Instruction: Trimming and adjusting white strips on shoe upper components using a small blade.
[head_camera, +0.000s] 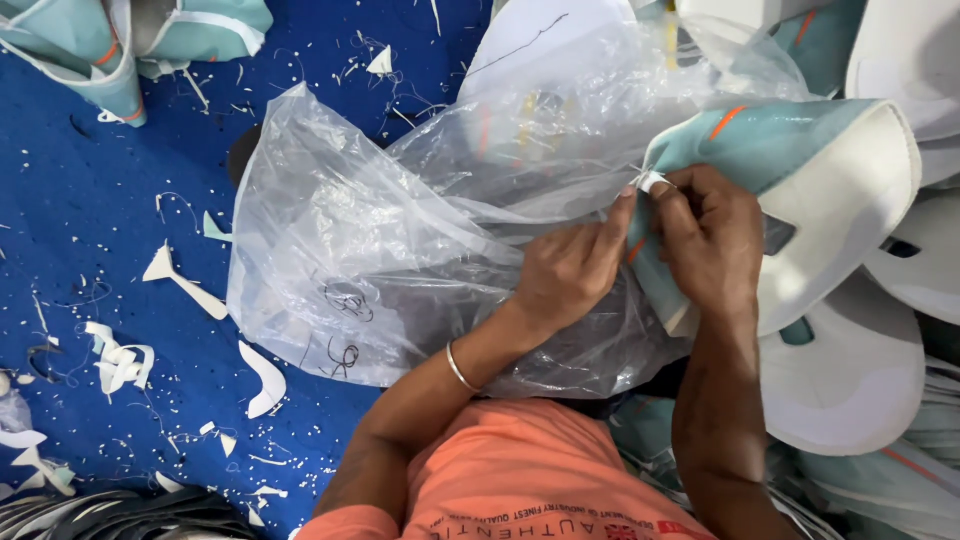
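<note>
Pinching a small white tag (652, 182), both the left hand (568, 270) and the right hand (710, 240) hold the soft, light teal piece (770, 150) at its edge.

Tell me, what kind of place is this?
Probably a sewing workshop. Both hands, left hand and right hand, work on a teal fabric piece; more cut pieces pile up nearby, with white scraps on the blue floor.

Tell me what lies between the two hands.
Head view: a teal fabric piece with white lining; left hand and right hand pinch its edge.
</note>
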